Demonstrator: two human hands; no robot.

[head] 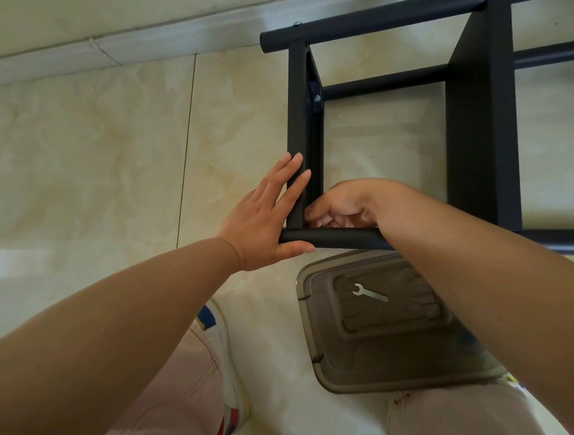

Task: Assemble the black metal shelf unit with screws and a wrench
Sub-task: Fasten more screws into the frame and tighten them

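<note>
The black shelf frame (473, 105) lies on the tiled floor (76, 166). The left hand (268, 222) presses flat, fingers straight, against its near corner, while the right hand (341, 208) curls inside that corner, pinching something too small to make out. One wrench (370, 293) rests on one brown plastic lid (389, 345) nearby.

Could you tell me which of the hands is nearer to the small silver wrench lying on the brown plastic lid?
Right. The right hand is curled at the frame corner directly above the wrench; the left hand presses flat on the corner's outer side, farther left.
</note>
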